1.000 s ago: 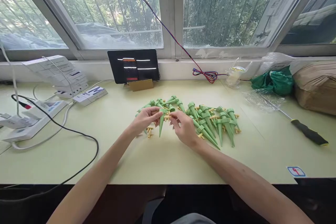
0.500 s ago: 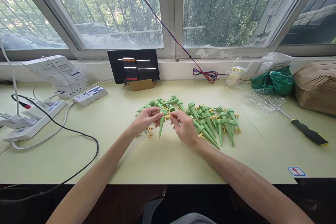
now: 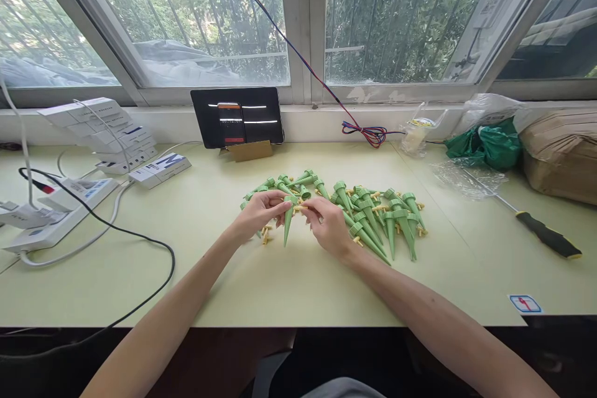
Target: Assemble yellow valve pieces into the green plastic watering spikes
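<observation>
Between the fingers and thumb of my left hand [image 3: 261,211] is a green plant watering spike [image 3: 288,224], its capped end up and its tip pointing down. My right hand [image 3: 329,224] is closed in a pinch on a small yellow valve [image 3: 299,207] at the side of the spike's cap. Whether the valve sits inside the cap or only touches it, I cannot tell. Right of my hands lies a pile of green watering spikes [image 3: 368,217], many with yellow valves. More spikes [image 3: 305,177] lie behind my hands, and loose yellow valves [image 3: 266,236] rest below my left hand.
A tablet [image 3: 261,115] leans on a cardboard stand at the back. White boxes [image 3: 124,137], a power strip [image 3: 69,214] and a black cable [image 3: 153,239] occupy the left. To the right are a screwdriver [image 3: 548,235], a green bag [image 3: 489,146] and a brown package [image 3: 562,152].
Both hands keep nearly the same pose. The spike in my left hand has shifted very slightly, and the pinched valve stays at its cap.
</observation>
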`<state>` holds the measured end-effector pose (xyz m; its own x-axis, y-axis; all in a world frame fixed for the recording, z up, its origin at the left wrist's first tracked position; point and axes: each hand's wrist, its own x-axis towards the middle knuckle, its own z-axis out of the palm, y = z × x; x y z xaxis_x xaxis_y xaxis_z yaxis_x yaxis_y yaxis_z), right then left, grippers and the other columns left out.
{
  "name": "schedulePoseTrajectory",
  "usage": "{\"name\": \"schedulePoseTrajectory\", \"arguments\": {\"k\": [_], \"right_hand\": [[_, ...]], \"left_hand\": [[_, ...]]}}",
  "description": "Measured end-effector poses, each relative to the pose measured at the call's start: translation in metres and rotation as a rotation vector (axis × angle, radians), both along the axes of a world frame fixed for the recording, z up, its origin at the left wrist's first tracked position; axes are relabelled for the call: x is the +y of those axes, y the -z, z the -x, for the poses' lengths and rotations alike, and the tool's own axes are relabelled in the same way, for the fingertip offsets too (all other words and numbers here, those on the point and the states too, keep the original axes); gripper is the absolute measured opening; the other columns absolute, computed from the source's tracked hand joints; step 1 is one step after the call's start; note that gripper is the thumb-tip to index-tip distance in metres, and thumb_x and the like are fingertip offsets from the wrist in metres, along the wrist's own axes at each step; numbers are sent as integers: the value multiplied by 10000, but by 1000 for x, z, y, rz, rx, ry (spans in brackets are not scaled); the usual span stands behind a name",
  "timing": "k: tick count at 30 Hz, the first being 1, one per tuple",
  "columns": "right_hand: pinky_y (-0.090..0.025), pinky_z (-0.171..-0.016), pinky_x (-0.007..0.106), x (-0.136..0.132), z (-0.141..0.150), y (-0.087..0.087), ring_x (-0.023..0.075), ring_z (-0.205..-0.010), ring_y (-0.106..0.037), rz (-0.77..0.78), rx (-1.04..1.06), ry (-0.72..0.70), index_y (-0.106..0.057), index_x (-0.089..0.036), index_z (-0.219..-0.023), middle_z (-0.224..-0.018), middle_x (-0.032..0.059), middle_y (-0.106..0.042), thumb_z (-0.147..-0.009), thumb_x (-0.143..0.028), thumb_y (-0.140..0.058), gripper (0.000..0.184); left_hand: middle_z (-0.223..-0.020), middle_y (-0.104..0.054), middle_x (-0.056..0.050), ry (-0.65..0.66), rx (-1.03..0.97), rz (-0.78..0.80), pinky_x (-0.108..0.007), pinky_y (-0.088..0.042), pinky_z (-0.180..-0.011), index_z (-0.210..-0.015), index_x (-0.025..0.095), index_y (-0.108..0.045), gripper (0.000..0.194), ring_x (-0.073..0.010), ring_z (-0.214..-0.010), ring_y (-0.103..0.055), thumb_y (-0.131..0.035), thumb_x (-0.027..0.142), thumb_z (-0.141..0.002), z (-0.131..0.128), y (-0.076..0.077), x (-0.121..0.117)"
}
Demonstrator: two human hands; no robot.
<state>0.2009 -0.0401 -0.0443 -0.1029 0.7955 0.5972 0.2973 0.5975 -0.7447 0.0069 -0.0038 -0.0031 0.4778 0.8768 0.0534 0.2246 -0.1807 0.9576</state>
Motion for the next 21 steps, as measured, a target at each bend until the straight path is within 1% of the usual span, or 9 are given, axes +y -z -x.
{"name": "schedulePoseTrajectory", "arguments": {"k": [7, 14, 17, 21], "right_hand": [[-461, -627, 270, 0, -1, 0, 164, -682, -572, 37, -26, -5, -627, -187, -860, -775, 37, -617, -953, -240, -524, 148], [-428, -599, 263, -2, -2, -5, 160, -643, -550, 83, -46, -15, -609, -192, -810, -695, 18, -597, -945, -230, -507, 174], [-417, -592, 260, -3, -3, -7, 153, -611, -533, 109, -51, -26, -606, -190, -791, -636, 2, -573, -943, -216, -489, 193], [-409, -576, 251, -4, -4, -8, 140, -575, -517, 154, -41, -50, -594, -188, -764, -608, -8, -557, -948, -230, -480, 221]], "left_hand": [[-615, -595, 14, -42, -15, 9, -209, -452, -500, -929, 158, -662, 315, -104, -527, -560, -705, 450, -820, -2, 3, -1], [-618, -589, 7, -43, -8, -17, -230, -454, -503, -937, 155, -670, 332, -118, -528, -564, -700, 464, -819, -3, 6, -1], [-617, -590, 5, -35, 6, -31, -225, -432, -486, -943, 152, -665, 333, -120, -531, -563, -695, 461, -825, -2, 9, -1], [-623, -602, 4, -37, 31, -45, -220, -415, -474, -938, 151, -663, 339, -119, -527, -567, -690, 470, -825, -3, 11, 0]]}}
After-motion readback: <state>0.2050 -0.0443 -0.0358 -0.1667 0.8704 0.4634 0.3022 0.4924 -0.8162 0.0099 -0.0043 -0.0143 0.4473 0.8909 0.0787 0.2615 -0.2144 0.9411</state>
